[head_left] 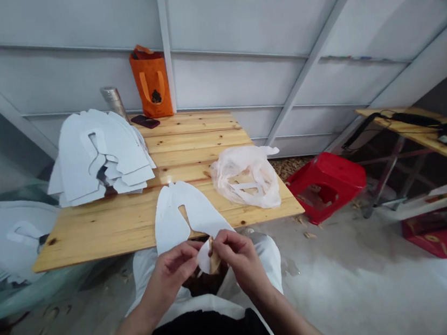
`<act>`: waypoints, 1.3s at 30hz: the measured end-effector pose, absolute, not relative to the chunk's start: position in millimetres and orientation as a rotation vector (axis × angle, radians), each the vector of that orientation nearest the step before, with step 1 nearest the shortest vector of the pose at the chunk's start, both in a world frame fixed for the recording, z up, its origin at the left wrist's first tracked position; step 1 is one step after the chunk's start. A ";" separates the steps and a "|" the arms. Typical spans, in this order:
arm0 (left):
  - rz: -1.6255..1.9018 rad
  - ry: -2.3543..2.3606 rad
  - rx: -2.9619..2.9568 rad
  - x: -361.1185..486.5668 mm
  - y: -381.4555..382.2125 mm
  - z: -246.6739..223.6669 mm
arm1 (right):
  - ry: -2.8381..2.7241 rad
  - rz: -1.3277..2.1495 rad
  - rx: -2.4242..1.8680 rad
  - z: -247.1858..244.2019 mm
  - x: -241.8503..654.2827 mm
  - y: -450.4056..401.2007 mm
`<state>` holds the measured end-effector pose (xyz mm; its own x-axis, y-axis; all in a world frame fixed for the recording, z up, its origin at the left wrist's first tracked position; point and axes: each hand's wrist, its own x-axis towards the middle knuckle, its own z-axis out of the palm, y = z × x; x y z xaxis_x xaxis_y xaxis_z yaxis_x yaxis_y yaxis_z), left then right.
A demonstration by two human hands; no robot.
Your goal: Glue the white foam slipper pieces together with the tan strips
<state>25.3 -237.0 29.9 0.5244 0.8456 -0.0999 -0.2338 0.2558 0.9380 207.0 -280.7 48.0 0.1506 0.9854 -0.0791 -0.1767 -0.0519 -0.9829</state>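
The small white piece (204, 259) is held in front of the body, just short of the near edge of the wooden table (195, 134). The left hand (170, 274) has thumb and fingertips pinched together on its 9 o'clock edge. The right hand (238, 252) is closed in a pinch at 3 o'clock, on the tan part (215, 262) beside the white face; whether this is a separate layer or the reverse side cannot be told.

Taking the hands as centre, a white cut-out sheet (206, 206) lies at 12 o'clock, partly overhanging the table edge. A stack of white cut-outs (71, 156) stands at 11 o'clock and a thin plastic bag (267, 185) at 1 o'clock.

Handling assessment: the piece appears light, thin and flexible, likely to crease or tear under a hard pull. Slipperiness cannot be determined. Opposite rims, at 9 and 3 o'clock, are judged the sound holding points, with fingertips only. The cut-out sheet looks stiffer, yet probably weak around its central opening; its broad outer margin at 2 o'clock seems the safer grip.
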 end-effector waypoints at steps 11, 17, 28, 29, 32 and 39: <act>0.557 0.682 1.170 32.4 -206.7 49.5 | -1.632 0.507 -1.102 68.1 204.5 -284.0; 0.588 0.694 1.156 34.2 -211.0 41.4 | -1.462 0.538 -1.213 57.7 207.4 -285.4; 0.843 0.700 0.451 30.7 -225.7 48.3 | -1.013 0.634 -1.285 29.1 205.4 -294.4; 0.859 0.710 0.460 29.6 -225.8 50.2 | -1.070 0.574 -1.299 29.2 207.3 -296.3; 0.892 0.752 0.531 28.3 -227.1 55.7 | -1.350 0.172 -1.264 33.7 215.1 -300.3; 0.879 0.778 0.637 34.7 -233.7 57.2 | -1.965 -0.231 -1.259 42.4 218.7 -288.0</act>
<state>34.7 -233.7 57.2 0.4074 0.8530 -0.3261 -0.4270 0.4936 0.7577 218.7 -288.0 42.4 -0.2096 0.6939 0.6889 0.8346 0.4940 -0.2437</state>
